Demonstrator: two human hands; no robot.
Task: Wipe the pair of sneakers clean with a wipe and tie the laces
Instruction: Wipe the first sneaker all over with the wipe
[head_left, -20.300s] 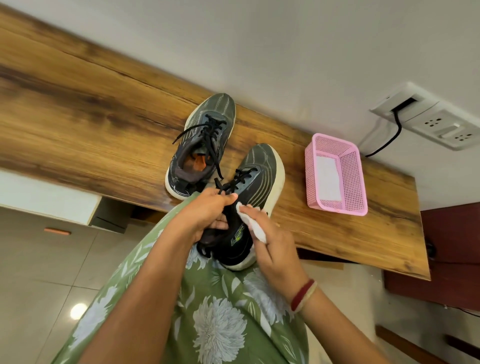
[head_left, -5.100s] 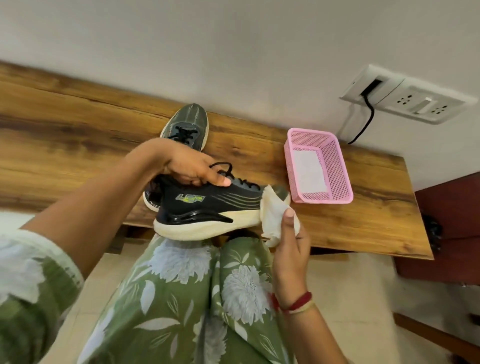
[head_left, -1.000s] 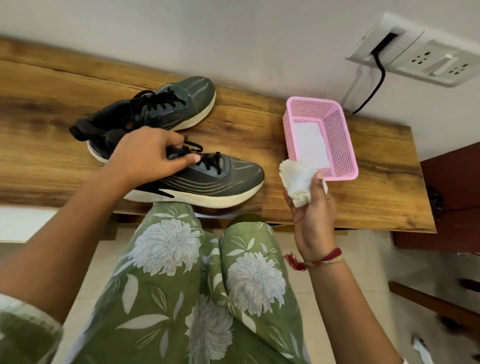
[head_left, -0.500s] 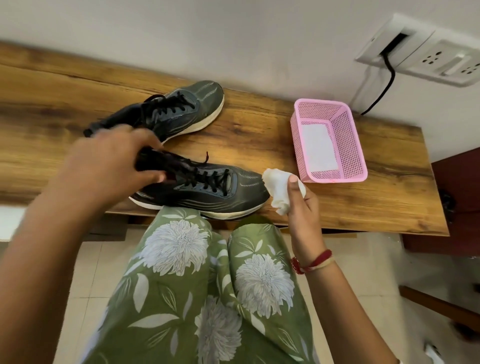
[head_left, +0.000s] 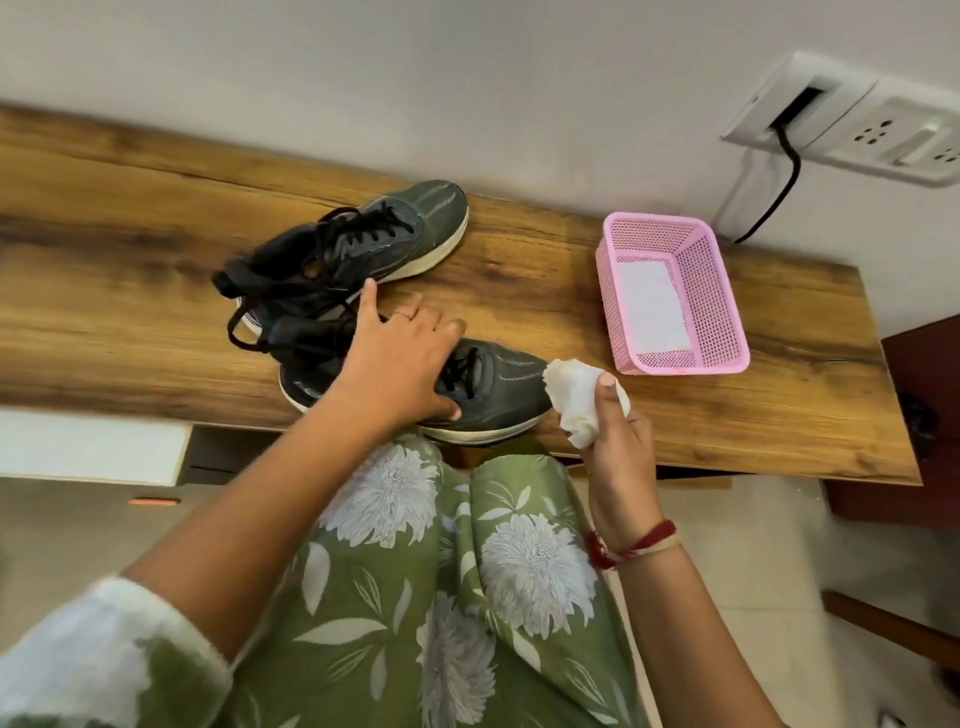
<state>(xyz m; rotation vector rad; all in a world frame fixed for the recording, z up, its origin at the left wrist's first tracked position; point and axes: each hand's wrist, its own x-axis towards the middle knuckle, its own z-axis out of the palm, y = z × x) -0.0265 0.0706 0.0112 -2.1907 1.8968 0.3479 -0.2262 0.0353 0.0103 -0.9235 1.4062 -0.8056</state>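
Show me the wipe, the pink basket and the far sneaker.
wipe (head_left: 571, 397), head view, crumpled middle.
pink basket (head_left: 706, 296), head view, right wall.
far sneaker (head_left: 431, 208), head view, toe mesh.

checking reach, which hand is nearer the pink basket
Right. Right hand, holding the wipe, is just left of the basket; left hand is over the near sneaker, farther left.

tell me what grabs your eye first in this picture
Two dark sneakers lie on the wooden table: the far sneaker near the wall, the near sneaker at the front edge under the spread left hand. Right of its toe, the right hand grips a crumpled white wipe. Farther right stands a pink basket holding a white sheet.
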